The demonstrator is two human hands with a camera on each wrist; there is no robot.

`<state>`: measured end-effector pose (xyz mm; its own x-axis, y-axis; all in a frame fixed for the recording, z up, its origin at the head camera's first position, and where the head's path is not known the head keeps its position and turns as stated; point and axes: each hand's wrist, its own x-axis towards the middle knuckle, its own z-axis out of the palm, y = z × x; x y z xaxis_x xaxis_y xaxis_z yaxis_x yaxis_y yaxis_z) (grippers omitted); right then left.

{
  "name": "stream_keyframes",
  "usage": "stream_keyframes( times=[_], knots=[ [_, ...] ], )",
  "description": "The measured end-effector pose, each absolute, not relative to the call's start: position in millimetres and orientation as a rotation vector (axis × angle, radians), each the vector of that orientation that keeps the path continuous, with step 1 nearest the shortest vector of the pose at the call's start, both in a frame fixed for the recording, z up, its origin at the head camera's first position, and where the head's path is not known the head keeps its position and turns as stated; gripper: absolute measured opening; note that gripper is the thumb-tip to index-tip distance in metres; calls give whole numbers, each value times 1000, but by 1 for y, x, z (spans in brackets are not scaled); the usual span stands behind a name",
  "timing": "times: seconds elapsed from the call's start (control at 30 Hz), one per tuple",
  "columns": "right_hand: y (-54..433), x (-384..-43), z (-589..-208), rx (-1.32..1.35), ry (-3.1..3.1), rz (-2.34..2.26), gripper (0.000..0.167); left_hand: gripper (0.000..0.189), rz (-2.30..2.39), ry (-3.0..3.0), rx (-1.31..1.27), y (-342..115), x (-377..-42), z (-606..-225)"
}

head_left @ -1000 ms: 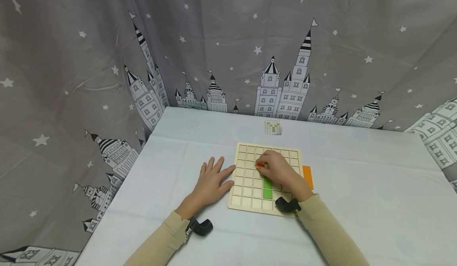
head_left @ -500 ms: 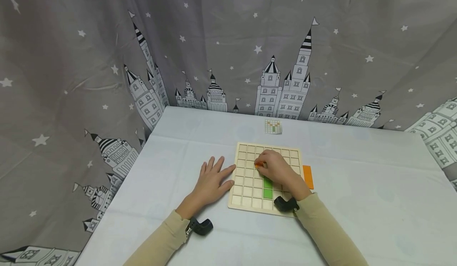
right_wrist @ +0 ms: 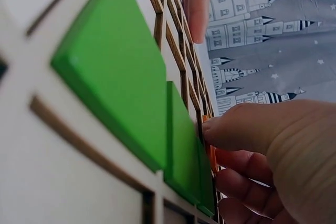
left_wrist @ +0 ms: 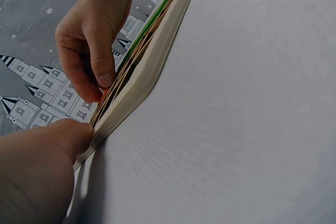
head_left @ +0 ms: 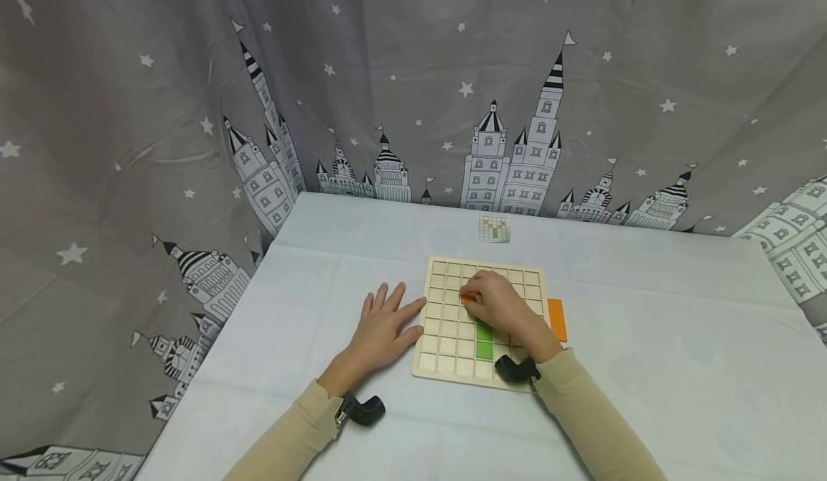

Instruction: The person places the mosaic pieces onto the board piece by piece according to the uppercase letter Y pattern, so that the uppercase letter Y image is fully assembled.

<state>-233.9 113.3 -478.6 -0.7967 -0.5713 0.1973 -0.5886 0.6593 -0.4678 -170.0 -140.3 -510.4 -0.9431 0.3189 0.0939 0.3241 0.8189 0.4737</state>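
Observation:
A light wooden grid board (head_left: 446, 344) lies on the white table. My right hand (head_left: 500, 305) is over its middle and pinches a small orange square tile (head_left: 468, 298) between thumb and fingers, right at a cell. In the right wrist view the thumb presses against the orange tile (right_wrist: 212, 153), which is partly hidden. Green square tiles (head_left: 484, 349) sit in a column of cells just below that hand. My left hand (head_left: 381, 330) lies flat with fingers spread, thumb and index fingertip at the board's left edge (left_wrist: 152, 72).
Beyond the board lies a small card (head_left: 494, 229) printed with a coloured grid pattern. An orange piece (head_left: 557, 320) shows at the board's right edge, beside my right forearm. A grey curtain (head_left: 400, 64) with castles and stars hangs behind the table.
My right hand has shifted very slightly left with the orange tile, which now appears flatter against the board. The left hand stays where it was.

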Motion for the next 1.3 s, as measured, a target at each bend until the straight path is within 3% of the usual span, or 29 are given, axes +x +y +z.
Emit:
stream_keyframes(
  times=[0.87, 1.3],
  knots=[
    [117, -235, -477, 982, -2836, 831, 21, 50, -764, -2972, -531, -140, -171, -512],
    [151, -225, -472, 867, -2820, 786, 20, 50, -775, -2969, -527, -139, -171, -512]
  ],
)
